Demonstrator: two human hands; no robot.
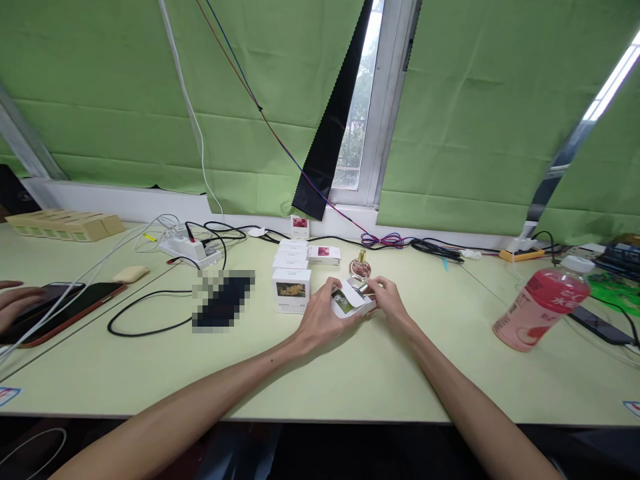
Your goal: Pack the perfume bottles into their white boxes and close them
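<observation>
Currently, the left hand (pixel 320 312) grips a small white box (pixel 343 302), while the right hand (pixel 387 298) bends its fingers at the box's right end, pinching what, I cannot tell. Upright boxes (pixel 292 291) stand just left of the left hand.

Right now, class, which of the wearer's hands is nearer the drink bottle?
Right: the right hand is left of the drink bottle, well apart; the left hand is farther left.
</observation>
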